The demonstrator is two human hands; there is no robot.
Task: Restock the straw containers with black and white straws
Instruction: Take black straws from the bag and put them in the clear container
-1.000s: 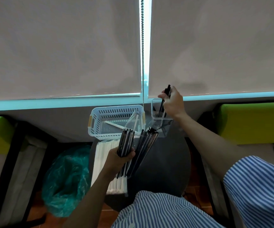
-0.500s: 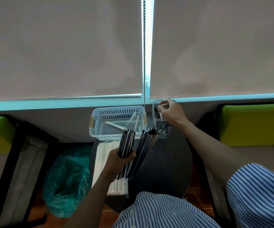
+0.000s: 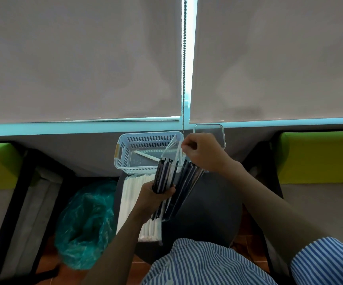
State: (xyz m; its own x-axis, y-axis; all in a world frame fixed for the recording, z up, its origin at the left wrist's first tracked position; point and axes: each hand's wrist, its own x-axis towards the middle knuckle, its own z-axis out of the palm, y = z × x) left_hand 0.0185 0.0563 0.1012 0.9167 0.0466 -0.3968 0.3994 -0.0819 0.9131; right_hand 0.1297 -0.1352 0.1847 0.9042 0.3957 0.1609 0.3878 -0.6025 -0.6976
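the right hand (image 3: pixel 204 153) has come back from the clear straw container (image 3: pixel 218 132) at the far edge of the dark round counter (image 3: pixel 213 212), where half a second ago its fingers were down inside the rim. now it sits in front of that container, above the tops of the black straws, thumb and forefinger pinching the upper edge of a clear plastic sleeve (image 3: pixel 171 150) that rises from the bundle. whether a straw is in that pinch too cannot be told.

the left hand (image 3: pixel 156 195) is where it was, fingers curled round a bundle of black straws (image 3: pixel 163 175) and the clear packet of more black straws just beside it, both tilted with their tops leaning toward the white slotted basket (image 3: pixel 145 145). one white straw (image 3: pixel 145 156) lies slantwise in the basket as before.

a pack of white straws (image 3: pixel 134 202) lies flat on the counter under the left wrist. a teal plastic bag (image 3: pixel 86 225) sits on the floor at the left, unchanged.
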